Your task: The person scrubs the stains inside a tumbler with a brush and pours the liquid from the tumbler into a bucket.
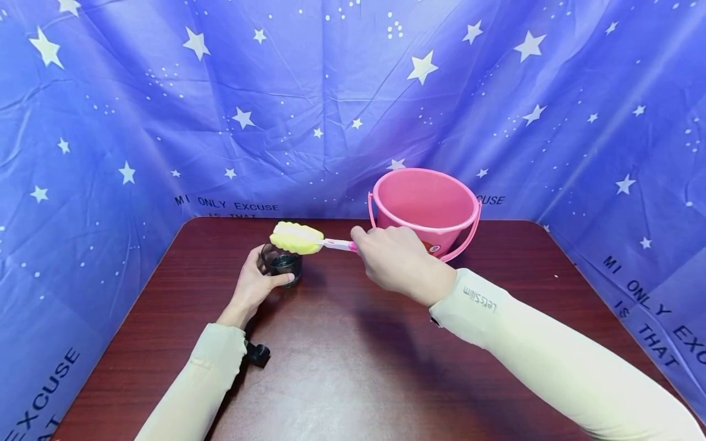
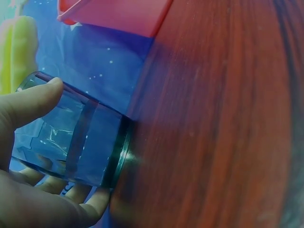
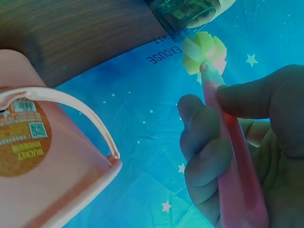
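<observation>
Leftmost, one smooth, transparent, dark cylindrical cup (image 1: 285,266), stood upright on the wood-grained table (image 1: 331,367), is gripped round its side by the left hand (image 1: 255,285). Near the cup's mouth is held the scalloped, yellow-and-white head of one sponge brush (image 1: 296,238), the slim pink shaft being clasped by the right hand (image 1: 396,260). Rightmost, one smooth, tapered pink bucket (image 1: 426,199), fitted with one curved handle (image 1: 470,237), is placed near the table's back edge.

head view: bright; tabletop (image 1: 331,361): foreground glare, soft shadows; wrist views: dimmer, hazy, perhaps slightly blurred
</observation>
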Motion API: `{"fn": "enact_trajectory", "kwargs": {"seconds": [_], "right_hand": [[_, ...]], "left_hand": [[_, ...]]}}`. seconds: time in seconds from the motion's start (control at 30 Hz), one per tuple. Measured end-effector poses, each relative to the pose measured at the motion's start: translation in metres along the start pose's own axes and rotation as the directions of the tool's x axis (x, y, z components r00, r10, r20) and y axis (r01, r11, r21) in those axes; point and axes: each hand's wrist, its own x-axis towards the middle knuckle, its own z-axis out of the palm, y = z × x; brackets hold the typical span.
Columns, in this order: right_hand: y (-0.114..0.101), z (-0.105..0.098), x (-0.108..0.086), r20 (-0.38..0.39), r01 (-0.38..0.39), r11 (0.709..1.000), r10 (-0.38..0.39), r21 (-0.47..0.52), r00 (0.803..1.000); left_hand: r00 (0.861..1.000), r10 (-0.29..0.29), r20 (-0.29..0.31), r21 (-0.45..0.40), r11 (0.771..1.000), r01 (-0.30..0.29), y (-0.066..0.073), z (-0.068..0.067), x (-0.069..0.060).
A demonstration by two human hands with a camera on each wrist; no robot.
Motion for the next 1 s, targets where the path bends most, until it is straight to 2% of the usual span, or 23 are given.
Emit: {"fn": "enact_trajectory", "kwargs": {"seconds": [0.3, 0.57, 0.77, 1.0], "right_hand": [[-0.003, -0.011, 0.007, 0.070, 0.035, 0.998, -0.032, -0.046, 0.997], [-0.002, -0.019, 0.017, 0.055, 0.098, 0.983, -0.090, -0.158, 0.994], [-0.004, -0.030, 0.029, 0.079, 0.199, 0.949, -0.186, -0.246, 0.979], [-0.005, -0.040, 0.043, 0.088, 0.288, 0.889, -0.275, -0.355, 0.958]], "left_hand": [[1.000, -0.007, 0.011, 0.031, 1.000, 0.006, 0.002, -0.001, -0.002], [1.000, 0.007, 0.019, 0.038, 0.999, -0.008, 0.000, 0.000, -0.001], [0.999, 0.019, 0.026, 0.032, 0.999, -0.019, 0.002, 0.002, -0.002], [0.999, 0.024, 0.031, 0.030, 0.999, -0.025, 0.003, 0.002, -0.004]]}}
